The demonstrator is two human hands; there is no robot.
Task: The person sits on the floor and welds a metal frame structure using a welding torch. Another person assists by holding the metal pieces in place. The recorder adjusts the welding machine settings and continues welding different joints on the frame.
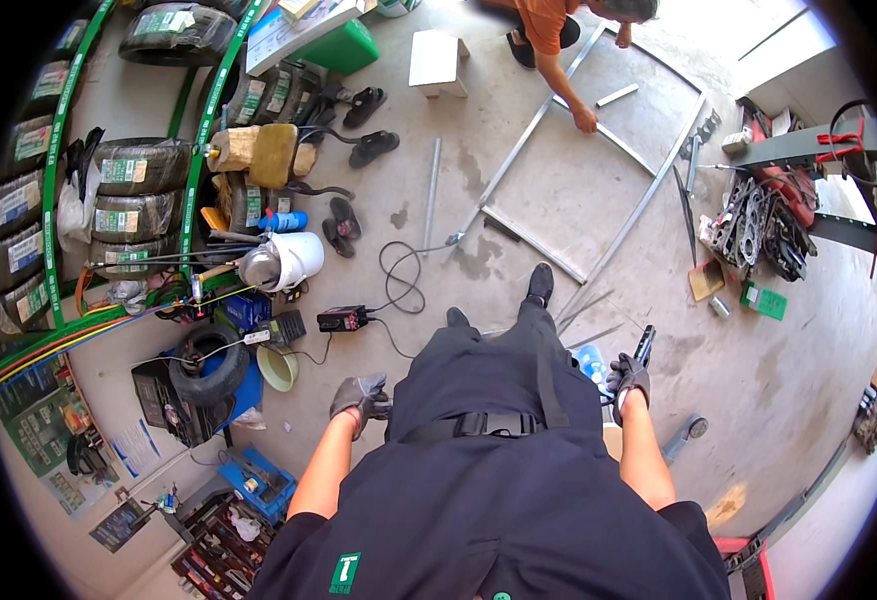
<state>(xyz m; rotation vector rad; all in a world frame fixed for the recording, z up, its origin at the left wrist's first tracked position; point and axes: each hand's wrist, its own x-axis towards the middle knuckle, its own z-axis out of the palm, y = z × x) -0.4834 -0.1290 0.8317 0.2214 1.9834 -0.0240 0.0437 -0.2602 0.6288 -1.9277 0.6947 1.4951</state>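
Note:
My left hand (pixel 361 396), in a dark grey glove, hangs beside my left hip. Its fingers are curled, and what they hold, if anything, is hidden. On the other side, my right hand (pixel 629 378), gloved too, is closed around a narrow black tool (pixel 646 344) that points up and away; its exact kind does not show. Ahead of my feet lies a rectangular metal frame (pixel 614 258) with crossbars on the concrete floor. At the frame's far end a co-worker in an orange top (pixel 544 25) bends over, one hand (pixel 585 120) at a crossbar.
A small black power unit (pixel 344 319) with cables sits on the floor at left. Racks of tyres (pixel 139 215) line the left side, near a white bucket (pixel 297 257) and several shoes (pixel 374 148). A loose metal bar (pixel 433 190) lies left of the frame. Cluttered tools (pixel 749 222) stand at right.

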